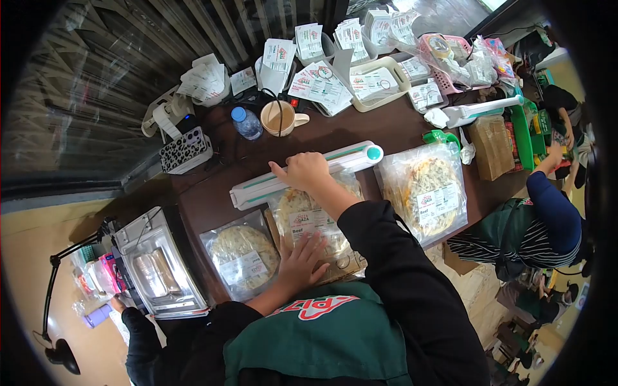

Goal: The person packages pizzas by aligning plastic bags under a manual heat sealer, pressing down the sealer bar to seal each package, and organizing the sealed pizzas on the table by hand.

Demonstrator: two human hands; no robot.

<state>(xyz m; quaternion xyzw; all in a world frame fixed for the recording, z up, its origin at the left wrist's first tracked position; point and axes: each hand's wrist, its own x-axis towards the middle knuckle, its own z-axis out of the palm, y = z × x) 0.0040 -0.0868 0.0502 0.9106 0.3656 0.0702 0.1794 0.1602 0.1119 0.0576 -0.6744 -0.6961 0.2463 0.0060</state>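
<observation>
My right hand (306,172) rests on top of the white and teal bag sealer (351,157), its fingers bent over the long arm and the thumb sticking out to the left. The mouth of a clear bag holding a pizza (308,212), labelled Beef, reaches up to the sealer. On the lower part of that bag lies my left hand (299,260), fingers spread flat. Under the bag there is a brown cardboard piece (344,269). To its left sits another bagged pizza (243,254); a third bagged pizza (425,190), also labelled Beef, is on the right.
Along the back stand tubs of printed labels (380,82), a mug (280,119) and a blue-capped bottle (246,123). A vacuum sealing machine (158,273) is at the left. Farther right are a second sealer (473,112), a cardboard box (492,148) and a co-worker (515,231).
</observation>
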